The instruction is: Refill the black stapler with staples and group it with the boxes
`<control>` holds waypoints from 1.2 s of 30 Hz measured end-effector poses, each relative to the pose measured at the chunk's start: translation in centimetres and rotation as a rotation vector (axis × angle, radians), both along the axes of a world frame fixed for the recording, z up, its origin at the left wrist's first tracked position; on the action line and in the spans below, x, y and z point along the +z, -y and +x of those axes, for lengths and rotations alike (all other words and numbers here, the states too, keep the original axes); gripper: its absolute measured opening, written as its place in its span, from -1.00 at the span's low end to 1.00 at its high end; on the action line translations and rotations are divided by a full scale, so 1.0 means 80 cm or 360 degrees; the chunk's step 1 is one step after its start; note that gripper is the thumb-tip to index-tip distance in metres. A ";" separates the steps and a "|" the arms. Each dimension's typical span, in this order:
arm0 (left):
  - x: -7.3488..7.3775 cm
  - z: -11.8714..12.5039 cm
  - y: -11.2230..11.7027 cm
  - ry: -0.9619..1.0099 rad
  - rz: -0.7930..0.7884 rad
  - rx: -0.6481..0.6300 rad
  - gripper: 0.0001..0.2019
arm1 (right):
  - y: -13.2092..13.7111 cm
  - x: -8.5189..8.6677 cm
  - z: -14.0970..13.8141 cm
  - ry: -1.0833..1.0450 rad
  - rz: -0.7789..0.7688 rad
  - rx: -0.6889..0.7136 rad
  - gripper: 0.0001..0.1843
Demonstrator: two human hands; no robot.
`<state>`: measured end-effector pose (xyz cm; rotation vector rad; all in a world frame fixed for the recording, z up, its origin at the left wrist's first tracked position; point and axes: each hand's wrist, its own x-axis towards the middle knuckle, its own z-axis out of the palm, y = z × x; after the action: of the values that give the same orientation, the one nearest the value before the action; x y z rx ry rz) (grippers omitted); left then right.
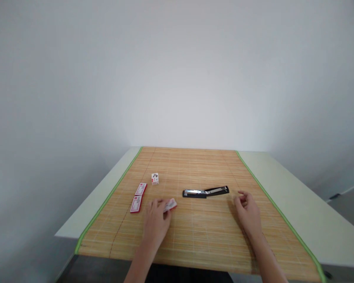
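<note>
Near the front of the mat, my left hand (157,218) is closed around one end of a small red-and-white box (170,204); the fingers cover part of it. A black stapler (194,193) lies opened out in the middle, its metal magazine showing and its top arm folded back to the right. My right hand (248,211) is just right of the stapler, not touching it, with its fingers curled and pinched together. Whether anything tiny sits between those fingertips is too small to see.
Two more red-and-white boxes (138,198) lie end to end left of my left hand. Behind them stands a small white box (155,179). The bamboo mat (194,161) with green edging covers the middle of a white table (301,196) against a pale wall.
</note>
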<state>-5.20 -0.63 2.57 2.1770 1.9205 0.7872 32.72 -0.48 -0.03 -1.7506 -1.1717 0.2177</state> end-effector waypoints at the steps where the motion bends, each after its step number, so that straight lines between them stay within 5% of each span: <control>1: 0.000 0.013 0.006 0.0084 -0.0034 -0.0126 -0.59 | 0.001 -0.004 0.002 0.0015 -0.0040 -0.0027 -0.42; 8: 0.003 0.071 0.024 0.0283 -0.0196 -0.0660 -0.48 | 0.035 -0.013 -0.030 0.0218 -0.0087 0.0103 -0.65; 12: -0.002 0.054 0.015 0.0281 -0.0226 -0.0595 -0.40 | 0.063 -0.003 -0.070 0.0370 -0.0066 0.0315 -0.74; 21: -0.001 0.037 0.003 0.0243 -0.0243 -0.0634 -0.66 | 0.073 0.010 -0.129 0.0459 -0.0086 0.0704 -0.77; 26: 0.002 0.036 0.001 0.0257 -0.0266 -0.0697 -0.65 | 0.064 0.001 -0.128 0.0430 -0.0151 0.0698 -0.91; 31: 0.000 0.034 -0.001 0.0304 -0.0256 -0.0701 -0.62 | 0.056 0.014 -0.120 0.0413 -0.0188 0.0900 -0.52; 36: -0.002 0.026 0.000 0.0346 -0.0244 -0.0705 -0.65 | 0.051 0.030 -0.105 0.0438 -0.0240 0.1171 -0.60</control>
<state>-3.10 -0.60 2.44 2.1963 1.2843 0.7288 24.29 -4.54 2.35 -1.4298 -2.0193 0.5224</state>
